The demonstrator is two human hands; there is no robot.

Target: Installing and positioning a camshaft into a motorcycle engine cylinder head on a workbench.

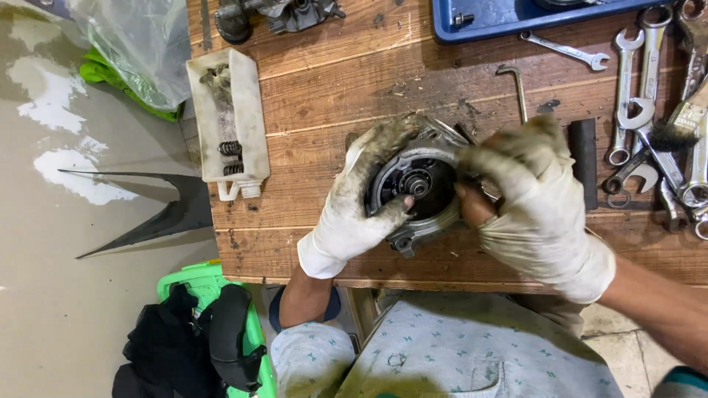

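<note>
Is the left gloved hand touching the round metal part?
Touching. The head view shows the left gloved hand wrapped around the rim of the round metal part, thumb pressed against its dark inner face.

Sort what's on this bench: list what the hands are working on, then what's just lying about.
In hand:
- round metal housing, gripped by the gloved left hand and the gloved right hand

Lying about:
- wrenches
- white tray with springs
- blue tray
- black tube
- bent hex key
- brush
</note>
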